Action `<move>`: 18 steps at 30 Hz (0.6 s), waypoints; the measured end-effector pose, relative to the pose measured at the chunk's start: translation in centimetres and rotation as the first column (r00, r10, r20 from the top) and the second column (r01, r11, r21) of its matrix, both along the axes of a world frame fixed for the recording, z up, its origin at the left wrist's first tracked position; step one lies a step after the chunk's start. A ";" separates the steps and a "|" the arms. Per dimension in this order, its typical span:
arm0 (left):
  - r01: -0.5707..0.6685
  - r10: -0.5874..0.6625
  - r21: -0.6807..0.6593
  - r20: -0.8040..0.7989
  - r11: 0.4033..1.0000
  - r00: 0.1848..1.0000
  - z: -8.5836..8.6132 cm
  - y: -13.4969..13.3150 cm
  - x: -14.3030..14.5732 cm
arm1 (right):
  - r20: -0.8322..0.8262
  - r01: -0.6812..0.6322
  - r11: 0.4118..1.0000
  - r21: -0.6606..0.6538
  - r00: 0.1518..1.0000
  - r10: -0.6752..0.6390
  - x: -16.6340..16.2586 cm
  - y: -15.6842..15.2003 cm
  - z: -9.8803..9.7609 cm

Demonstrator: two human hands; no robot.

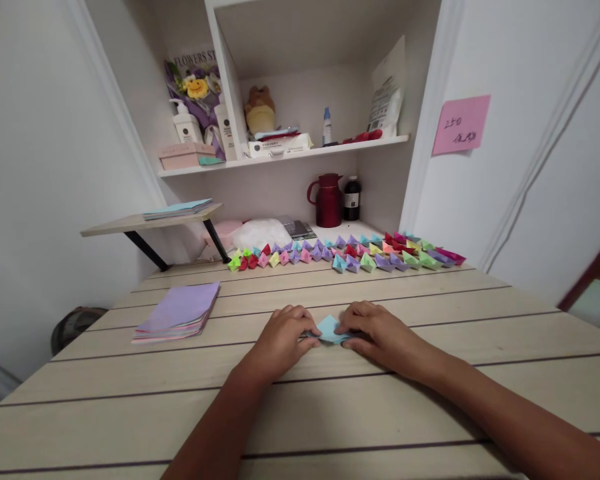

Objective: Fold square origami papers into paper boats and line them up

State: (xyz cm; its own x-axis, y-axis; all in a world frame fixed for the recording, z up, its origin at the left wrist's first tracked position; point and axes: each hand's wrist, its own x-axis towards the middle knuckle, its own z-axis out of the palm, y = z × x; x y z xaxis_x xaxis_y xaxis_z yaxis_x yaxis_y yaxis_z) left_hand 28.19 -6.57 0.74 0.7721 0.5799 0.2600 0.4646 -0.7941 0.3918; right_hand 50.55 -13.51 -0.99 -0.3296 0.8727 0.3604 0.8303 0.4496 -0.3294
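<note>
A light blue sheet of folded paper (329, 327) lies between my hands, low over the wooden table (300, 413). Thumb and fingers of my left hand (286, 335) pinch its left side. At its right side my right hand (375, 331) grips the paper in the same way, with the thumb below and the fingers on top. The paper's middle rises to a point at the back. Parts of both its ends are hidden under my fingers.
Rows of folded paper boats (370, 263) line the table's back. A stack of coloured paper (180, 312) lies to the left, near a small raised shelf (130, 225) bearing more sheets (177, 209). Behind the boats stand a red jug (329, 202) and a dark bottle (352, 200).
</note>
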 end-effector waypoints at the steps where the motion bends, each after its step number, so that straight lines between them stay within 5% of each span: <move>1: -0.016 0.017 -0.020 0.019 1.000 1.000 -0.1 0.0 0.1 | -0.004 0.010 1.000 -0.004 1.000 -0.010 0.1 0.0 0.0; 18: -0.256 0.259 -0.042 0.171 0.966 0.950 -1.7 0.9 2.7 | 0.028 0.271 0.962 0.009 0.962 -0.272 -1.0 0.9 0.4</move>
State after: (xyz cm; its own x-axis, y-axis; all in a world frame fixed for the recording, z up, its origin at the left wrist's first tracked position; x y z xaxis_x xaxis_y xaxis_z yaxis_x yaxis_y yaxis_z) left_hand 30.85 -5.70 -0.95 0.5396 0.7592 0.3641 0.5759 -0.6482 0.4982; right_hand 49.53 -12.57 -0.63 -0.0908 0.9288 0.3592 0.9304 0.2077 -0.3019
